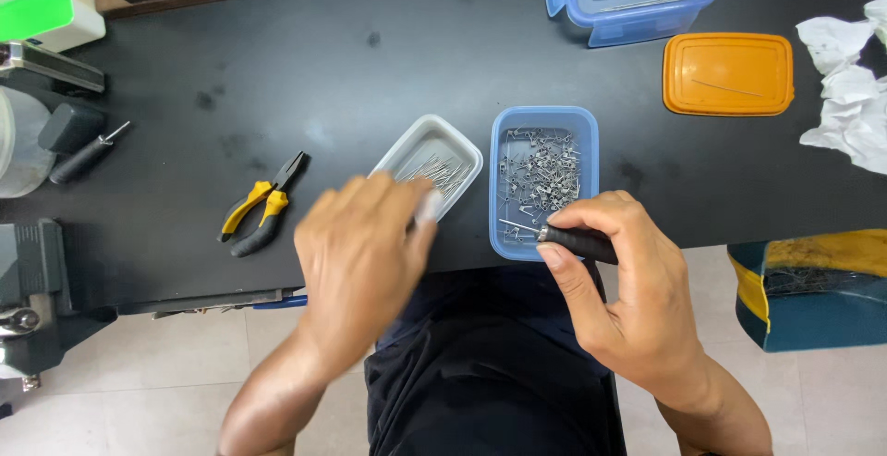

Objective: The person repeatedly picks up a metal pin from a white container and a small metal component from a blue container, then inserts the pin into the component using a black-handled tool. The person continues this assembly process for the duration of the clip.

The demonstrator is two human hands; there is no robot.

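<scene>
At the left of the frame, yellow-handled pliers lie on the black table. Just right of them, the left hand, blurred, covers the near end of a white tray of straight pins; whether it grips anything I cannot tell. Right of centre sits a blue tray of bent wire pieces; the right hand grasps a black-handled tool over its near edge. An orange lid lies at upper right.
</scene>
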